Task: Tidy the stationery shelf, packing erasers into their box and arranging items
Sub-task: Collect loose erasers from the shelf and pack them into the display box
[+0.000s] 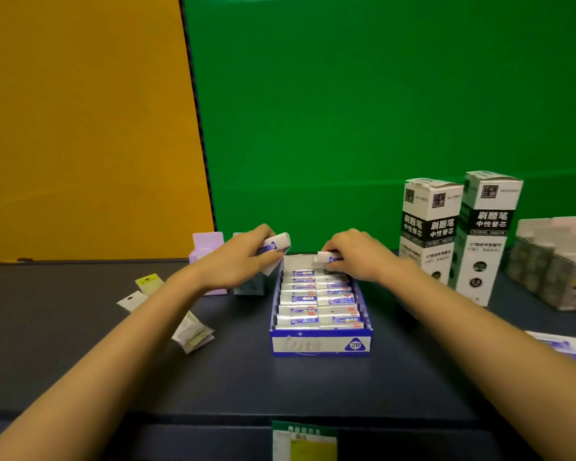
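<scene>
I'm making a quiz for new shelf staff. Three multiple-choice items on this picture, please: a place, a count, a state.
1. Where do the tall refill boxes stand? A) right of the eraser box B) left of it C) inside it
2. How many tall refill boxes are there? A) one B) two C) four
3. What is the left hand doing? A) lying flat B) holding an eraser C) pointing at the wall
Answers: 1 A, they rise to the box's right; 2 B, two stand side by side; 3 B, its fingers curl round a white eraser.
</scene>
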Tool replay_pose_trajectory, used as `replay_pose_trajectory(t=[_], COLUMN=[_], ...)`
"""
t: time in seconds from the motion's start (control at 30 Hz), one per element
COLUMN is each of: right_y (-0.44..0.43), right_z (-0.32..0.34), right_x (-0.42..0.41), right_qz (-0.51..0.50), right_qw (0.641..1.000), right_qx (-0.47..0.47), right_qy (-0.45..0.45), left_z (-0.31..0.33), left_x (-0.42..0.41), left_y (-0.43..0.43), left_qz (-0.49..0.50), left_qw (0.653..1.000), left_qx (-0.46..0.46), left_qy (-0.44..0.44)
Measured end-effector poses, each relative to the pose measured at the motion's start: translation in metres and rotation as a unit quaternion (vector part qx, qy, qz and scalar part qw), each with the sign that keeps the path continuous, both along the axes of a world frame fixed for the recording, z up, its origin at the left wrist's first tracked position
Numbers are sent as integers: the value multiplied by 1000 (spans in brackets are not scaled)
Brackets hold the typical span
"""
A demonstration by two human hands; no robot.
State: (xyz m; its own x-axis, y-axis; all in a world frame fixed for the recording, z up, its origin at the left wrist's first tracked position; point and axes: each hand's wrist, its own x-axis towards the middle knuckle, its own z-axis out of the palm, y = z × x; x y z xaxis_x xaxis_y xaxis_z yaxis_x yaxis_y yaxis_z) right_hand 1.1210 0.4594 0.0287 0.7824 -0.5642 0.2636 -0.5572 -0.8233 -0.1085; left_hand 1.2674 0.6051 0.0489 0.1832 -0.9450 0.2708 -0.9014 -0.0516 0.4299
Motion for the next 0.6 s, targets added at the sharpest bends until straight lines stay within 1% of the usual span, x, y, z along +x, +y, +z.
replay_pose_trajectory(t=[0.1,0.3,0.53,0.6], right_y=[-2,-3,-2,0], right_z=[-3,-2,-2,0], right_x=[4,10,8,11], right_qz=[-18,-27,-32,-29], right_qw=[999,998,998,998], right_qx=[-5,-5,-38,-43], right_qy=[28,51,40,24], left_z=[-1,-4,-7,-8], left_x=[10,23,32,35], left_y=[-2,-2,0,0], left_qz=[-26,-62,-72,-72], left_qw=[1000,998,997,997], left_qx=[-7,-17,-25,-25], left_qy=[11,18,20,19])
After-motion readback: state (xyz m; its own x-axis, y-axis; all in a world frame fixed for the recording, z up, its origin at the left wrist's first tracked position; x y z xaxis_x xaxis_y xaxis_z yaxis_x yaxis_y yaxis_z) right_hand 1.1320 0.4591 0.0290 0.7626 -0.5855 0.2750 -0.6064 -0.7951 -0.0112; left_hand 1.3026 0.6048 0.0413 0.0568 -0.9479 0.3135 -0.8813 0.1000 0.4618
